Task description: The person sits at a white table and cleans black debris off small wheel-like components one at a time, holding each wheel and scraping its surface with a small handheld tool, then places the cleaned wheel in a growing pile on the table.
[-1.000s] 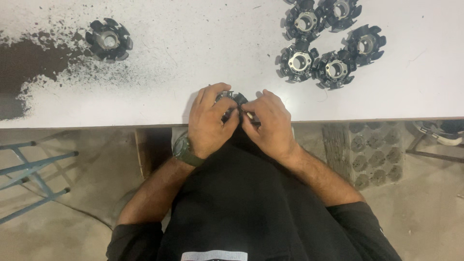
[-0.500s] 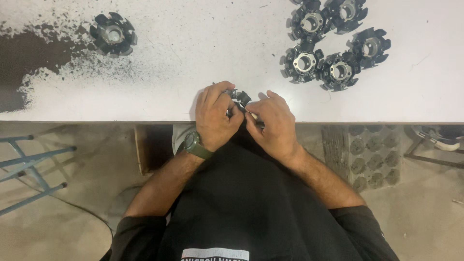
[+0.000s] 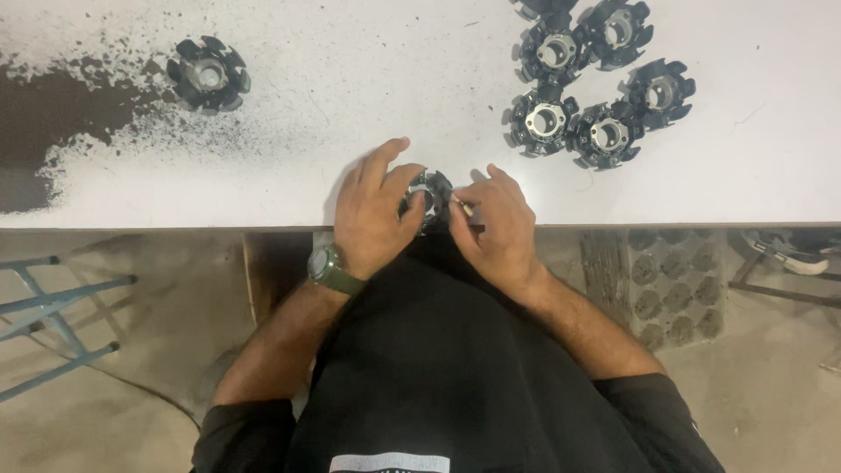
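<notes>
At the near edge of the white table [image 3: 350, 105], my left hand [image 3: 372, 210] grips a black toothed round part with a metal centre [image 3: 431, 194]. My right hand [image 3: 492, 223] presses against the same part from the right, holding a small thin tool [image 3: 464, 208] at its side. Much of the part is hidden between my fingers. A green watch sits on my left wrist.
Several identical black toothed parts [image 3: 604, 133] lie grouped at the far right of the table. One more toothed part [image 3: 208, 74] rests far left beside a dark powdery stain [image 3: 53, 123]. A blue metal frame [image 3: 53, 307] stands on the floor at left.
Both hands with the part have shifted slightly forward onto the table edge. My left fingers have spread further over the part.
</notes>
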`<state>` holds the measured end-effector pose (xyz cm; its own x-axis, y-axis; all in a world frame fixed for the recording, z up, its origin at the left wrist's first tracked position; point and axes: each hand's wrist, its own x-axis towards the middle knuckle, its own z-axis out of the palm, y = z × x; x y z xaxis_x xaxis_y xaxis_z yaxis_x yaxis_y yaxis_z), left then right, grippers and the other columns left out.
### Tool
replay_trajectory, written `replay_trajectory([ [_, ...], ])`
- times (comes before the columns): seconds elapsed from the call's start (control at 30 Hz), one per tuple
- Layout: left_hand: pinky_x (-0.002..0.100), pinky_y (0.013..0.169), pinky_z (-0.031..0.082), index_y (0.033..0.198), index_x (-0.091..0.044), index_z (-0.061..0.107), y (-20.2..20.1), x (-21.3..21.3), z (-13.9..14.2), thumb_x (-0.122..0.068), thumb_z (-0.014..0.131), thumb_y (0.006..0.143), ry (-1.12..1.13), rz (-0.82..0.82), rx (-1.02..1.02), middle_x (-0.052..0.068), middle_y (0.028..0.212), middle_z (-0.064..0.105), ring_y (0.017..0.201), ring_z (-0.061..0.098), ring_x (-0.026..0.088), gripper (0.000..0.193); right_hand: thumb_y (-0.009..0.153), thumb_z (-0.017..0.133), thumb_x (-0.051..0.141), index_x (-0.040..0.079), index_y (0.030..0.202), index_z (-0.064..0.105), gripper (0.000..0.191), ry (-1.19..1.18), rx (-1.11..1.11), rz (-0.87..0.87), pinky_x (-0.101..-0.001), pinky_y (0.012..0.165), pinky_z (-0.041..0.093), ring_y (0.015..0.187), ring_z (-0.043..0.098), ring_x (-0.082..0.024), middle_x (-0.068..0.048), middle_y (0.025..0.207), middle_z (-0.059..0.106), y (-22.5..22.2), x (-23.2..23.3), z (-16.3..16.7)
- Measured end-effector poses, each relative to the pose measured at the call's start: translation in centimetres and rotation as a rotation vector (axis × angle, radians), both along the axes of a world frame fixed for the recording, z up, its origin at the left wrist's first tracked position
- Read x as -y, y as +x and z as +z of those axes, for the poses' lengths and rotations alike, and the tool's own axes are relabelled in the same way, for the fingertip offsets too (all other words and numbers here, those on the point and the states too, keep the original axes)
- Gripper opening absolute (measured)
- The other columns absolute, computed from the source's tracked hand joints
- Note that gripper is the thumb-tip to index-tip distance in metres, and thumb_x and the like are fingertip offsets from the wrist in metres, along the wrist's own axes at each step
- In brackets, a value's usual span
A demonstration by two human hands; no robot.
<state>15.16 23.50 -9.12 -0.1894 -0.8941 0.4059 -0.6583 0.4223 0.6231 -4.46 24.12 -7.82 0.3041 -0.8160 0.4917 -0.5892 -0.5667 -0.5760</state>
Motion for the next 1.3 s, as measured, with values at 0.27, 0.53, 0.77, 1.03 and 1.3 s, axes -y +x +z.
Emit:
replay_trajectory([
  [0.27,0.047,0.105,0.048,0.101,-0.006,0.069,1.3,1.1,1.6,-0.01,0.075,0.088,-0.051,-0.097,0.263,0.011,0.138,0.058,0.131,0.056,0.031,0.015,0.086,0.076,-0.003,0.005,0.106,0.062,0.025,-0.003,0.036,-0.023,-0.054,0.109,0.052,0.094,0.067,-0.034,-0.012,0.095,0.066,0.0,0.3,-1.0],
  [0.53,0.043,0.092,0.054,0.11,-0.004,0.069,0.5,0.8,1.6,-0.011,0.07,0.095,0.087,-0.184,0.272,0.011,0.128,0.063,0.113,0.064,0.03,0.018,0.083,0.076,-0.003,0.004,0.107,0.062,0.029,0.003,-0.011,0.002,-0.0604,0.119,0.038,0.102,0.064,-0.031,-0.011,0.103,0.066,-0.2,0.2,-1.3],
  [0.77,0.043,0.08,0.055,0.102,-0.003,0.068,0.3,0.5,1.6,-0.004,0.07,0.091,0.17,-0.041,0.022,0.011,0.109,0.07,0.093,0.068,0.032,0.011,0.083,0.08,-0.001,0.006,0.108,0.064,0.031,-0.042,-0.005,0.084,-0.0638,0.121,0.032,0.115,0.063,-0.031,-0.009,0.101,0.065,-0.1,-0.4,-1.9],
  [1.03,0.041,0.076,0.057,0.096,-0.003,0.066,0.2,0.0,1.0,-0.002,0.07,0.089,0.187,-0.029,-0.088,0.011,0.111,0.07,0.09,0.069,0.031,0.008,0.083,0.083,-0.002,0.004,0.109,0.065,0.032,-0.053,-0.031,0.056,-0.0631,0.12,0.034,0.112,0.063,-0.03,-0.009,0.102,0.066,0.2,-0.3,-2.4],
  [1.3,0.04,0.075,0.058,0.094,-0.002,0.063,0.0,-0.3,0.6,-0.001,0.069,0.087,0.263,-0.006,-0.15,0.013,0.115,0.069,0.091,0.071,0.029,0.009,0.081,0.081,-0.006,0.003,0.107,0.065,0.032,-0.089,0.026,0.061,-0.0584,0.113,0.045,0.107,0.065,-0.032,-0.012,0.102,0.065,0.5,-0.5,-2.5],
])
